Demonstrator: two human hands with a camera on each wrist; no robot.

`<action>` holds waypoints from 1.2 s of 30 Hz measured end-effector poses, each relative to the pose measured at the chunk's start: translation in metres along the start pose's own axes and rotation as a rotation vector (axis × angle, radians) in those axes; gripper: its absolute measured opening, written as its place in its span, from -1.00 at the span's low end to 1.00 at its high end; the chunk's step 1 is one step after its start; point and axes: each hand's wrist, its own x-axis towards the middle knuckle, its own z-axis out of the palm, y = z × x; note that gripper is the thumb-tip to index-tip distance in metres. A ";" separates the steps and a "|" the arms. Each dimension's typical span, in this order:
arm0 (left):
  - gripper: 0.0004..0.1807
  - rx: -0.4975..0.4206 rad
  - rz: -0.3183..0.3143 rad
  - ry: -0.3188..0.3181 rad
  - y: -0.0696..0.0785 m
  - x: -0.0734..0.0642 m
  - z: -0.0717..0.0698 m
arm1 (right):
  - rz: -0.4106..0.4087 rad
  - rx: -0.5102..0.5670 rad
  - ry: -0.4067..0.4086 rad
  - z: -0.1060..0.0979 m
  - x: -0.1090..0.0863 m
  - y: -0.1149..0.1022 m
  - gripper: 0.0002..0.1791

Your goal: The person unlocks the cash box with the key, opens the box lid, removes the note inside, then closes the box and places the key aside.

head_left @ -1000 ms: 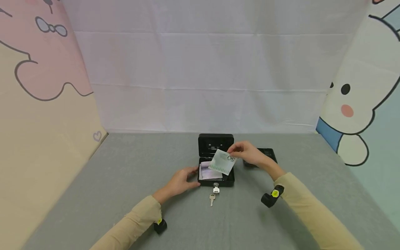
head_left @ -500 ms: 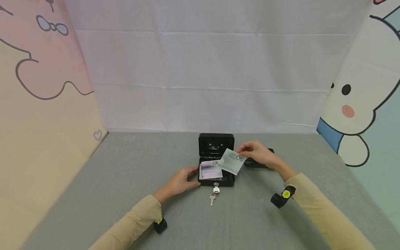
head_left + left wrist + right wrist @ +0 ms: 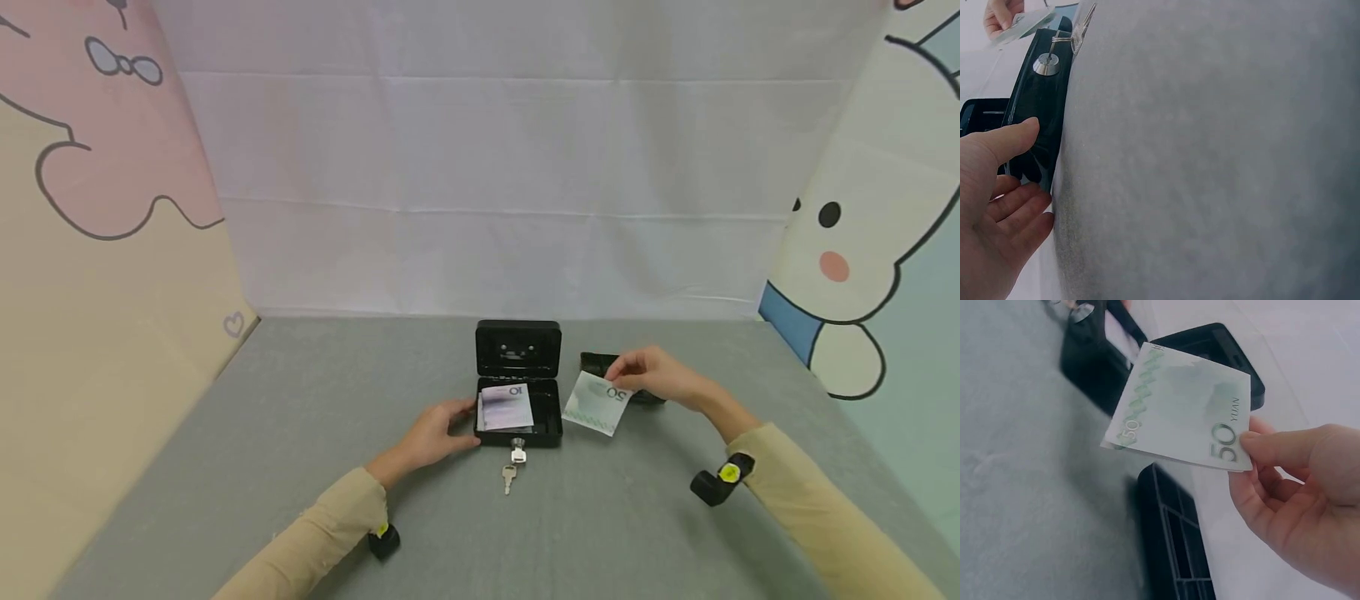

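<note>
A black cash box (image 3: 517, 439) stands on the grey cloth, its lid (image 3: 517, 346) raised. Purple-toned folded banknotes, the top one marked 10 (image 3: 506, 408), lie in its left part. My left hand (image 3: 423, 437) touches the box's left front corner, thumb on the front wall (image 3: 1054, 119) and fingers along the side. To the right of the box, my right hand (image 3: 660, 379) pinches a folded green 50 yuan banknote (image 3: 1179, 403) by one corner between thumb and fingers. The note hangs in the air, partly overlapping a black compartment tray (image 3: 1172, 544) in the head view.
A key sits in the lock at the box's front, with a second key (image 3: 509, 479) hanging from it on the cloth. The tray (image 3: 597, 363) lies behind the right hand. A white cloth wall (image 3: 495, 200) closes the back; printed panels flank the table.
My right hand has carried the 50 yuan banknote rightward, from over the cash box to beside it in front of the tray. The left hand has stayed at the box.
</note>
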 end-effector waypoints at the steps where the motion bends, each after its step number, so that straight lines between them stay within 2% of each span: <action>1: -0.36 0.000 0.003 0.000 0.000 0.000 0.000 | 0.007 -0.004 -0.016 0.000 -0.002 0.002 -0.82; 9: -0.37 0.030 0.013 -0.003 -0.001 0.000 0.000 | 0.048 -0.025 -0.118 0.003 -0.001 0.012 -0.84; 14: -0.36 0.028 -0.006 -0.015 0.000 0.000 -0.001 | 0.023 -0.046 -0.149 0.009 0.006 0.012 -0.86; 19: -0.36 0.026 -0.017 -0.019 0.002 0.000 -0.001 | -0.010 -0.097 -0.114 0.017 0.015 0.015 -0.90; 25: -0.36 0.027 -0.026 -0.016 0.002 0.000 0.000 | -0.013 -0.158 -0.057 0.027 0.024 0.022 -0.91; 36: -0.36 -0.010 -0.001 0.005 -0.001 0.000 0.001 | -0.064 -0.315 0.057 0.042 0.024 0.022 -0.89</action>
